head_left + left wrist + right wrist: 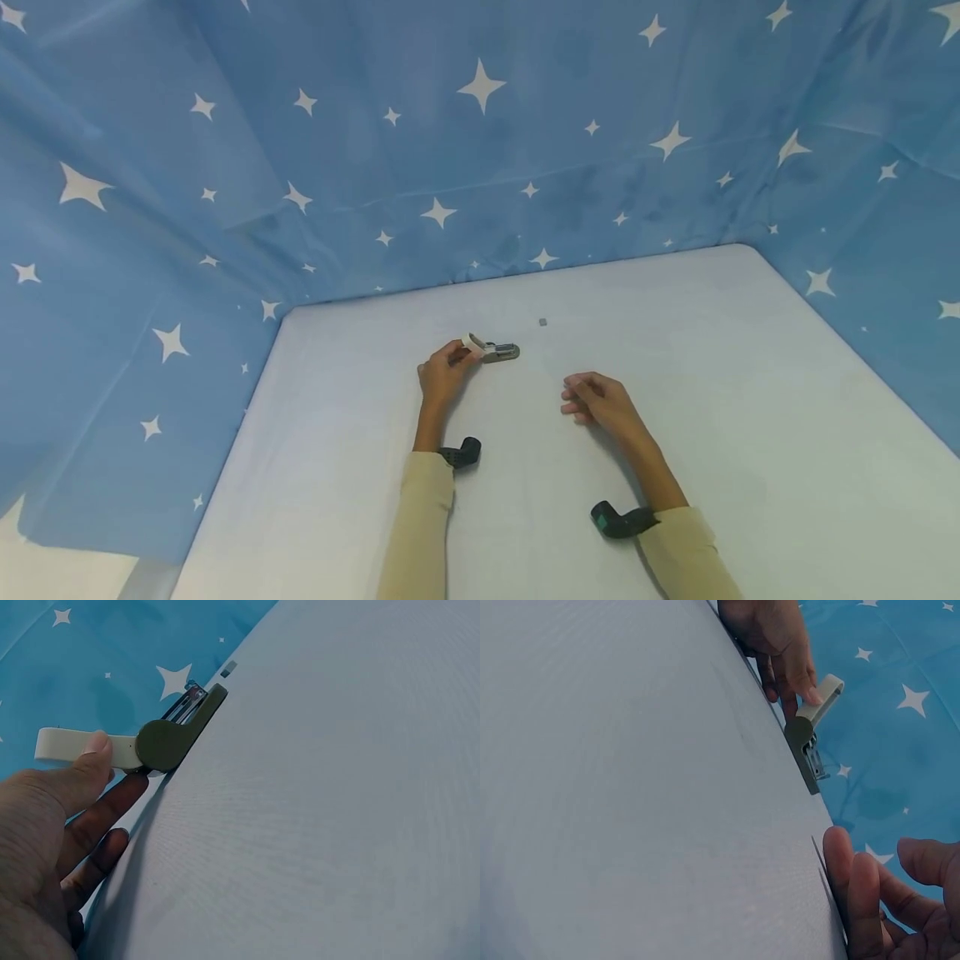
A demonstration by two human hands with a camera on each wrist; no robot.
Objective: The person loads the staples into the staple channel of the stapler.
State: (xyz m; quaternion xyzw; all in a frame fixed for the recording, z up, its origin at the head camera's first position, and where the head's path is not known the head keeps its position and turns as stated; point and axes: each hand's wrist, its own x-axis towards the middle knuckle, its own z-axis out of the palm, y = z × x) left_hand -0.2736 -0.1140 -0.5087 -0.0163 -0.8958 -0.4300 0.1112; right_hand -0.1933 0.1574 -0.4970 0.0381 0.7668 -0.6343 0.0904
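A small stapler (pixel 501 353) with an olive-green base and a cream cover lies on the white table, its cover swung far back and its metal magazine exposed. My left hand (pixel 444 377) holds it by the cover. In the left wrist view the thumb (pixel 96 754) presses on the cream cover (pixel 64 745), with fingers under it near the round green hinge (pixel 161 745). To the right, my right hand (pixel 600 402) hovers over the table holding nothing. Its thumb (pixel 922 861) stands apart from the loosely bent fingers in the right wrist view.
A small grey piece (pixel 543 322) lies on the table beyond the stapler, a little to its right. The white table (pixel 750 400) is bordered at the back and sides by a blue curtain (pixel 525 150) with white stars. Each wrist wears a dark camera mount.
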